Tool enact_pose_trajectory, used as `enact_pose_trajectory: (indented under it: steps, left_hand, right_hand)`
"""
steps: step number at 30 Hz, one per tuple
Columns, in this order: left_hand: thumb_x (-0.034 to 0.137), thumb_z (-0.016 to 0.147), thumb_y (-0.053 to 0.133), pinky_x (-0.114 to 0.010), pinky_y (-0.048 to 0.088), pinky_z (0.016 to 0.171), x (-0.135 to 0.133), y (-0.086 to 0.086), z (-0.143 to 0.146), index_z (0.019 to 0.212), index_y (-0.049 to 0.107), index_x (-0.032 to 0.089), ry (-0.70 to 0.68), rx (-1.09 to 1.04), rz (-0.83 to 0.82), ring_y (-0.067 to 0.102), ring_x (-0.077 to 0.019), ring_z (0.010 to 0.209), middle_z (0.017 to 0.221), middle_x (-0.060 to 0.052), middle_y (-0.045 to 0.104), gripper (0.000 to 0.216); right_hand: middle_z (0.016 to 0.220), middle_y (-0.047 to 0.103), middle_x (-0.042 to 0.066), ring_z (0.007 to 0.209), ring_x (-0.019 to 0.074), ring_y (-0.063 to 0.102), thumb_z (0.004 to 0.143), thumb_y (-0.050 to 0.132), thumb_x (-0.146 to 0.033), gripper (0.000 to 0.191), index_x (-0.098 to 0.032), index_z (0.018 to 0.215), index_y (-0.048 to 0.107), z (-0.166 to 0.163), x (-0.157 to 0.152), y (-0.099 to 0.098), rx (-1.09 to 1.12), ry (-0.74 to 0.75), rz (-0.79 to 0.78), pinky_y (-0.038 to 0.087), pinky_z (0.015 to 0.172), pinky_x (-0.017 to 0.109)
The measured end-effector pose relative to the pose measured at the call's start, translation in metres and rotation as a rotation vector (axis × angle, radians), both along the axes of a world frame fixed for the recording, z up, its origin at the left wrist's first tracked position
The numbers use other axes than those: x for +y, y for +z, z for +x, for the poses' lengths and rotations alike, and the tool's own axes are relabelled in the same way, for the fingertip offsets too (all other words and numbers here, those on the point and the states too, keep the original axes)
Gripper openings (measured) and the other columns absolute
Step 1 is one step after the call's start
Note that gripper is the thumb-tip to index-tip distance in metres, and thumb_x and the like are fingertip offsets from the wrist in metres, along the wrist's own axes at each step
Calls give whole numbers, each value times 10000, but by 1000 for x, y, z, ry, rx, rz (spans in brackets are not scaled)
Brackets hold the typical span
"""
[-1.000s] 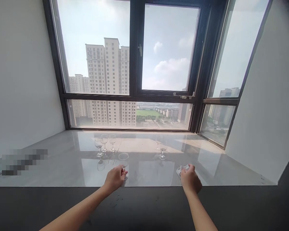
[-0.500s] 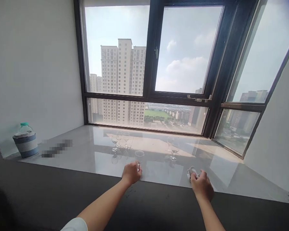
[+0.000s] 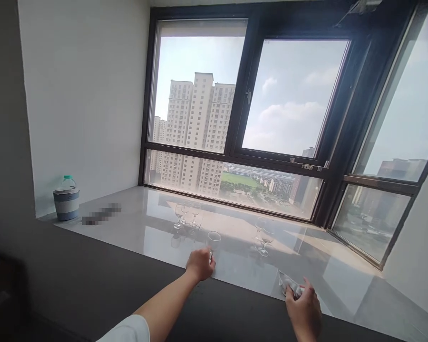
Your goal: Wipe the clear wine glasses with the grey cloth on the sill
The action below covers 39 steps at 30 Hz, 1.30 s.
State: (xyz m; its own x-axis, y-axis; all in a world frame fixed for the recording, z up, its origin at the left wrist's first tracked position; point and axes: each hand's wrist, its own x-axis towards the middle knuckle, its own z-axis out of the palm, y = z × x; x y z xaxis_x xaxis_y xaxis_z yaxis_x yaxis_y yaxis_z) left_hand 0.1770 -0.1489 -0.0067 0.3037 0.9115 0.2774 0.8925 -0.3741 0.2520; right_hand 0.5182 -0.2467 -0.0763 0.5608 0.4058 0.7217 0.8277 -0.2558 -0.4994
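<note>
A clear stemmed glass (image 3: 214, 240) is gripped near its stem by my left hand (image 3: 199, 264), close to the front edge of the windowsill (image 3: 135, 237). Its bowl shows above my closed fingers; they cover most of the stem. My right hand (image 3: 304, 304) pinches a crumpled whitish cloth (image 3: 287, 281) between thumb and fingers, at the sill's front edge further right. Glass and cloth are apart from each other.
Several stemmed glasses (image 3: 179, 214) stand together on the sill behind my left hand. Two more, including a nearer glass (image 3: 265, 242), stand to the right. A blue-and-white bucket (image 3: 66, 205) with a green-capped bottle (image 3: 68, 181) is at the left wall. A dark-framed window (image 3: 235, 154) rises behind.
The camera view has tilted and shifted, so the scene sits lower and slanted. My left hand keeps the glass; my right hand keeps the cloth, whose shape has altered slightly.
</note>
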Motion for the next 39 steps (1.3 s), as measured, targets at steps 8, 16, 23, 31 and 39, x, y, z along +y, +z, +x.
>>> enact_pose_trajectory:
  steps: [8, 16, 23, 31, 39]
  left_hand:
    - [334, 866, 415, -357, 474, 766, 0, -1, 0, 1092, 589, 208, 2, -6, 2, 669, -249, 867, 931, -98, 702, 311]
    - [330, 861, 416, -355, 478, 771, -4, 4, 0, 1074, 596, 198, -13, -10, -10, 667, -252, 875, 944, -105, 700, 308]
    - [351, 859, 434, -364, 466, 815, -6, 6, -1, 1022, 641, 157, -10, -36, -63, 656, -263, 929, 993, -140, 693, 327]
    - [332, 849, 437, -396, 485, 809, -5, 6, -3, 1025, 654, 146, -67, -39, -56, 658, -290, 922, 996, -158, 683, 336]
    - [306, 847, 445, -387, 475, 826, -7, 10, -3, 1083, 628, 173, -66, -69, -86, 651, -275, 931, 1010, -137, 688, 327]
  right_hand:
    - [967, 583, 152, 904, 341, 529, 734, 466, -304, 569, -118, 1272, 470, -32, 14, 20, 130, 9, 179, 433, 787, 458]
    - [1195, 373, 185, 1060, 305, 425, 762, 570, -311, 683, -125, 1379, 343, -165, 57, 119, 190, 328, 493, 416, 916, 444]
    - [1140, 428, 122, 1073, 284, 424, 744, 453, -142, 612, -195, 1346, 361, -239, 87, 145, -185, 715, 124, 383, 948, 490]
    - [879, 570, 51, 868, 241, 533, 847, 440, -248, 484, -171, 1317, 360, -236, 91, 141, -227, 714, 20, 442, 855, 444]
    - [1201, 469, 164, 1065, 285, 507, 894, 483, -387, 568, -179, 1390, 300, -243, 86, 132, -173, 654, 228, 488, 807, 426]
